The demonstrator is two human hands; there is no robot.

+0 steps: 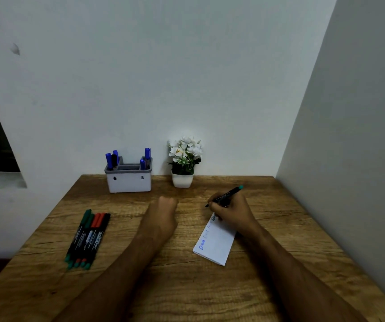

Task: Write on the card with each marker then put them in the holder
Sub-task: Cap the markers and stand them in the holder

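My right hand [230, 209] grips a black marker [227, 195] with a green end, its tip just beyond the far end of the white card [214, 242]. Blue words and one dark word run along the card's left edge. My left hand [163, 213] is curled into a fist on the table to the left of the card; what it holds, if anything, is hidden. The white holder [130, 181] stands at the back with several blue markers and a black one upright in it. Several capped markers [88, 237], green, red and black, lie side by side at the left.
A small white pot of white flowers [183, 162] stands right of the holder against the wall. The wooden table [187, 287] meets a wall close on the right, and its left edge runs diagonally past the loose markers.
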